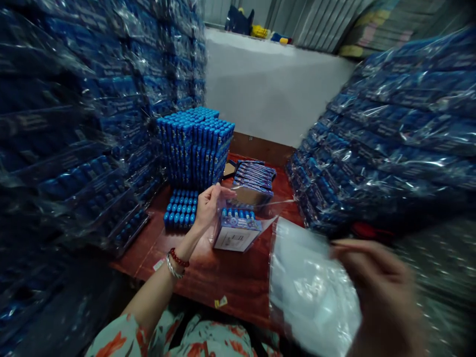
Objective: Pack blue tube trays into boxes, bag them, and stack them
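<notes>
My left hand [209, 204] pinches the upper edge of a clear plastic bag [268, 224] over the red-brown table. Inside the bag stands a small printed box [234, 239] with a pale label on its front and blue-capped pieces along its top. My right hand [379, 282], blurred by motion, is raised at the lower right with its fingers drawn together. What it holds, if anything, cannot be made out. Beside and partly behind that hand lies a pile of clear plastic bags [308, 282].
Bundles of blue tubes [195, 146] are stacked behind my left hand, with a low block of blue pieces [181, 209] in front. Folded printed cartons [255, 176] lie farther back. Plastic-wrapped stacks rise at left [107, 99] and right [401, 124]. A yellow scrap [220, 302] lies near the table's edge.
</notes>
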Demonstrator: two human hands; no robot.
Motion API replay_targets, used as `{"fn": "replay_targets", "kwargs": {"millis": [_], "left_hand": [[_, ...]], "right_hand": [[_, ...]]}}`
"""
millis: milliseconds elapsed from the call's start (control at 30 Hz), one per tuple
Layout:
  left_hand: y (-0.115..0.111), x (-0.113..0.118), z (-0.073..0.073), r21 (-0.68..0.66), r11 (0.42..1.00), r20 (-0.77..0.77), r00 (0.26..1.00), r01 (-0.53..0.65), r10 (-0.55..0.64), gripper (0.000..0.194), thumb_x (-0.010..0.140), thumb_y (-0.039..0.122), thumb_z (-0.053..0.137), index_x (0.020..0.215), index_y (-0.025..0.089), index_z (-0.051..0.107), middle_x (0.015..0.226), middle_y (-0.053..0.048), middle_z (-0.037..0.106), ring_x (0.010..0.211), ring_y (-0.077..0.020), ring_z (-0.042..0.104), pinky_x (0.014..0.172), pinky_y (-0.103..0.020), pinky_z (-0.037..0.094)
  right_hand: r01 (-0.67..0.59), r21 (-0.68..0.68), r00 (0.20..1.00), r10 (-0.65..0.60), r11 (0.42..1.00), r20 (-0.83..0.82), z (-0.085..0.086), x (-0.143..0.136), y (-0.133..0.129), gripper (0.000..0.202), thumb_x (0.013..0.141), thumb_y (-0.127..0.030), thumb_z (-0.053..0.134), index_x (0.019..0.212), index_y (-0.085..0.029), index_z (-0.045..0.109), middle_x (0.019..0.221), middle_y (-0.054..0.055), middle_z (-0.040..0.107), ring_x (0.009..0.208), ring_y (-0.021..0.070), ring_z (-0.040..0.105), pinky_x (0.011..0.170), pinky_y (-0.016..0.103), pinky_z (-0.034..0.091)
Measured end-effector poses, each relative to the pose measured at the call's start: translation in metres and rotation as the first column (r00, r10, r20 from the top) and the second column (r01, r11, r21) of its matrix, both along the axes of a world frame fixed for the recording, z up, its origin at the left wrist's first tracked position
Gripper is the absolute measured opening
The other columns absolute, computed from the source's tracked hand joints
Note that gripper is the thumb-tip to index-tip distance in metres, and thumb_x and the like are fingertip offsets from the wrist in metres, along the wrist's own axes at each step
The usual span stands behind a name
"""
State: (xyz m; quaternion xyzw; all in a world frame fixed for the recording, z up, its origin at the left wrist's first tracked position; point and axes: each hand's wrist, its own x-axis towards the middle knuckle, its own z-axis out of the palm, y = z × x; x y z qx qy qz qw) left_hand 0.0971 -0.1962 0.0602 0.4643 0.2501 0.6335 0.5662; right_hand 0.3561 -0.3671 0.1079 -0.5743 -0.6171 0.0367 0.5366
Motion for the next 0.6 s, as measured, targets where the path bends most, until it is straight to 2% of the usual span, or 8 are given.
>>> {"fn": "replay_targets", "kwargs": {"millis": [33,67,133,233,300,400,500,600], "left_hand": [[0.0,0.002,0.0,-0.006,1.0,0.014,1.0,-0.007,0.007,0.043,0.084,0.052,0.054,0.074,0.013,0.067,0.075,-0.007,0.073,0.074,-0.0188,0.07,0.073,-0.029,0.053],[-0.001,0.003,0.0,-0.008,1.0,0.021,1.0,-0.01,0.01,0.042,0.084,0.052,0.054,0.075,0.013,0.067,0.075,-0.007,0.073,0.074,-0.019,0.07,0.073,-0.03,0.053],[-0.002,0.003,0.0,0.002,1.0,0.013,1.0,-0.015,0.015,0.042,0.085,0.051,0.053,0.076,0.013,0.067,0.076,-0.007,0.073,0.075,-0.019,0.07,0.074,-0.03,0.053],[-0.012,-0.004,-0.001,0.079,0.997,-0.13,0.991,0.002,0.008,0.042,0.09,0.048,0.046,0.079,0.014,0.069,0.08,-0.008,0.073,0.077,-0.018,0.069,0.074,-0.028,0.052],[-0.024,-0.01,-0.004,0.174,0.984,-0.306,0.952,0.051,0.005,0.042,0.094,0.042,0.042,0.081,0.014,0.07,0.085,-0.008,0.073,0.079,-0.0173,0.068,0.073,-0.026,0.051],[-0.046,-0.019,-0.021,0.342,0.922,-0.541,0.84,0.184,0.033,0.037,0.096,0.031,0.039,0.087,0.016,0.071,0.088,-0.007,0.073,0.082,-0.0161,0.068,0.073,-0.024,0.051],[-0.065,-0.021,-0.047,0.588,0.761,-0.598,0.781,0.275,0.179,0.028,0.094,0.018,0.039,0.102,0.016,0.067,0.094,-0.009,0.072,0.09,-0.0168,0.068,0.082,-0.028,0.052],[-0.074,-0.02,-0.068,0.79,0.531,-0.543,0.751,0.306,0.376,0.023,0.09,0.011,0.044,0.105,0.014,0.062,0.095,-0.011,0.072,0.097,-0.0184,0.066,0.091,-0.035,0.052]], "right_hand": [[-0.139,-0.118,0.974,0.157,0.983,0.162,-0.017,-0.029,0.002,0.029,0.08,-0.024,0.055,0.104,-0.036,0.066,0.087,0.004,0.07,0.054,0.0177,0.059,0.038,0.029,0.042],[-0.156,-0.219,0.932,0.217,0.963,0.29,-0.034,-0.056,0.009,0.045,0.081,-0.018,0.05,0.121,-0.036,0.057,0.113,0.005,0.066,0.058,0.0164,0.061,0.042,0.029,0.046],[-0.064,-0.373,0.823,0.26,0.926,0.505,-0.062,-0.097,0.031,0.071,0.074,-0.005,0.04,0.139,-0.036,0.038,0.143,0.005,0.043,0.064,0.0153,0.065,0.045,0.027,0.049],[0.138,-0.433,0.736,0.2,0.891,0.646,-0.085,-0.121,0.066,0.085,0.067,0.002,0.038,0.144,-0.033,0.027,0.149,0.006,0.032,0.072,0.0186,0.067,0.049,0.029,0.052],[0.185,-0.458,0.762,0.167,0.87,0.626,-0.091,-0.122,0.081,0.08,0.07,0.0,0.039,0.143,-0.032,0.03,0.147,0.007,0.035,0.072,0.0203,0.068,0.054,0.033,0.055],[0.032,-0.457,0.876,0.196,0.889,0.442,-0.097,-0.117,0.093,0.071,0.073,-0.005,0.039,0.139,-0.029,0.037,0.146,0.006,0.038,0.092,0.0236,0.066,0.07,0.039,0.057],[-0.25,-0.326,0.953,0.292,0.912,0.086,-0.104,-0.108,0.097,0.065,0.068,-0.008,0.041,0.13,-0.025,0.05,0.141,0.005,0.045,0.114,0.022,0.055,0.086,0.037,0.052],[-0.391,-0.218,0.861,0.272,0.894,-0.429,-0.108,-0.099,0.095,0.053,0.068,-0.017,0.043,0.119,-0.023,0.057,0.123,0.006,0.061,0.063,0.0121,0.059,0.052,0.025,0.048]]}}
